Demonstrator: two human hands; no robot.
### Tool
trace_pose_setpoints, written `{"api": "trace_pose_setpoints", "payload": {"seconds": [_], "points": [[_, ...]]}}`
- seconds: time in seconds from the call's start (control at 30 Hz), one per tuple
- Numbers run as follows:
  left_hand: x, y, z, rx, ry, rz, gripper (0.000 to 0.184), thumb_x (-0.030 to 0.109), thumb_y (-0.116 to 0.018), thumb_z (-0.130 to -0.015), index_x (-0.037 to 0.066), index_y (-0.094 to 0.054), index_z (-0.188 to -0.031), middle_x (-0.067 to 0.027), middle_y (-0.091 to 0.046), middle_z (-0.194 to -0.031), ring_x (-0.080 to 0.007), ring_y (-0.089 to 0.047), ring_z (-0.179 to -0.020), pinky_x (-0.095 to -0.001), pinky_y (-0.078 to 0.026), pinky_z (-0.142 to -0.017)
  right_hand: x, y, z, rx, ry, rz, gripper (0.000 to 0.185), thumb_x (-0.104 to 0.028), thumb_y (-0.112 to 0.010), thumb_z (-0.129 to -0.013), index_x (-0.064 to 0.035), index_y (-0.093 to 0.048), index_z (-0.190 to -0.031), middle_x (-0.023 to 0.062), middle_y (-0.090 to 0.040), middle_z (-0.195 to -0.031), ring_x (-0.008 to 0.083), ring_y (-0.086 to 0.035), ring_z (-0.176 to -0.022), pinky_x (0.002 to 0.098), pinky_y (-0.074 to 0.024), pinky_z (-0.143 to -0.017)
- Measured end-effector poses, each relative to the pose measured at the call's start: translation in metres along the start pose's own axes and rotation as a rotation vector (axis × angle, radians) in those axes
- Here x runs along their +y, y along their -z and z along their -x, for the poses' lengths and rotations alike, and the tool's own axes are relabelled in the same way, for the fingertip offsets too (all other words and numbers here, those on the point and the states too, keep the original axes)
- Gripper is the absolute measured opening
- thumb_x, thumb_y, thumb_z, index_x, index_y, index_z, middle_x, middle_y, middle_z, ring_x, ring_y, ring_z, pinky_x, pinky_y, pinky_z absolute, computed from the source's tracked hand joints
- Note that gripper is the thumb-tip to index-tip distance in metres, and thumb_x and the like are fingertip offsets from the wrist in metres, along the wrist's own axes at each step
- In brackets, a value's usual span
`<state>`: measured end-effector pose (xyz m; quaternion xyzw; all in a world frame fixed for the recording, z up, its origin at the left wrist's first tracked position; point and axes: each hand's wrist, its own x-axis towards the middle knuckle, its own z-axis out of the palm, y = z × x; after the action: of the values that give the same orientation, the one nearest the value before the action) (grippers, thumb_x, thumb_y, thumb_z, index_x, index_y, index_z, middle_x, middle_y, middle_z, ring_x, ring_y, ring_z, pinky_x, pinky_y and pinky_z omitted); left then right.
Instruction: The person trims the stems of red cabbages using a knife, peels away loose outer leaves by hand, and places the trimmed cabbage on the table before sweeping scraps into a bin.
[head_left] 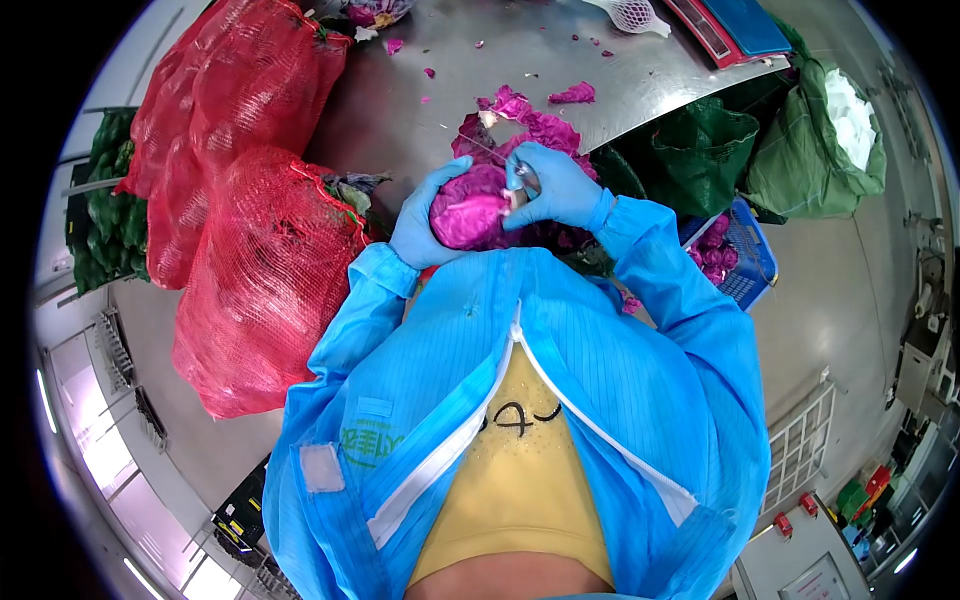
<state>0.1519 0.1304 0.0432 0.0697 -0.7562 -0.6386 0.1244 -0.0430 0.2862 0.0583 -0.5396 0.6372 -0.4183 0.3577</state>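
A round purple cabbage point(470, 207) sits in my gloved left hand point(422, 222), whose fingers wrap its left side. At the cabbage's right side, my gloved right hand point(556, 187) is closed around a small knife point(528, 180). The thin blade points up and to the left, over the leaves; most of the handle is hidden by my fingers. A pale cut patch shows on the cabbage near my right fingertips. Loose purple cabbage leaves point(545, 128) lie on the metal table point(420, 130) just beyond my hands.
Red mesh sacks point(265, 270) stand close on my left. To the right are a blue crate point(745, 255) with purple cabbages, a dark green bag point(700, 150) and a green sack point(815, 165). A red-and-blue object point(730, 30) and white foam netting point(635, 15) lie at the table's far right.
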Motion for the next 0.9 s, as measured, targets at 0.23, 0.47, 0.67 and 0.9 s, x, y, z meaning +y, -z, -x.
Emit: {"api": "trace_pose_setpoints", "payload": {"seconds": [0.23, 0.47, 0.67, 0.9], "points": [[0.002, 0.000, -0.006, 0.092, -0.077, 0.066, 0.105, 0.018, -0.090, -0.047, 0.002, -0.037, -0.136, -0.0143, -0.041, -0.139, -0.0247, -0.041, -0.128, -0.0378, -0.031, -0.109, -0.007, -0.009, 0.003, 0.334, 0.076, -0.064, 0.065, -0.026, -0.084, -0.064, -0.0057, -0.054, -0.117, 0.0090, -0.049, -0.111, 0.0225, -0.049, -0.107, 0.0340, -0.0384, -0.098], [-0.011, 0.006, 0.004, 0.050, -0.022, 0.094, 0.108, 0.021, -0.091, -0.048, 0.002, -0.034, -0.138, -0.0136, -0.042, -0.137, -0.0258, -0.041, -0.127, -0.0392, -0.032, -0.108, -0.007, -0.002, -0.005, 0.085, 0.216, -0.124, 0.057, -0.018, -0.081, -0.067, -0.0047, -0.060, -0.117, 0.0107, -0.057, -0.111, 0.0244, -0.056, -0.105, 0.0353, -0.0427, -0.094], [-0.004, -0.001, 0.004, 0.133, -0.021, -0.024, 0.109, 0.023, -0.091, -0.047, 0.002, -0.034, -0.138, -0.0141, -0.041, -0.138, -0.0251, -0.042, -0.127, -0.0383, -0.032, -0.108, -0.001, 0.001, -0.008, -0.037, -0.002, -0.061, 0.041, -0.029, -0.083, -0.065, -0.0072, -0.056, -0.087, 0.0077, -0.054, -0.084, 0.0224, -0.055, -0.076, 0.0331, -0.0459, -0.071], [0.008, -0.009, -0.004, 0.234, -0.079, -0.314, 0.109, 0.024, -0.090, -0.045, 0.003, -0.035, -0.136, -0.0170, -0.042, -0.136, -0.0304, -0.044, -0.125, -0.0394, -0.035, -0.106, 0.011, -0.014, -0.014, 0.296, -0.128, -0.286, 0.046, -0.034, -0.080, -0.071, -0.0041, -0.053, -0.093, 0.0068, -0.058, -0.080, 0.0161, -0.057, -0.074, 0.0323, -0.0479, -0.071]]}}
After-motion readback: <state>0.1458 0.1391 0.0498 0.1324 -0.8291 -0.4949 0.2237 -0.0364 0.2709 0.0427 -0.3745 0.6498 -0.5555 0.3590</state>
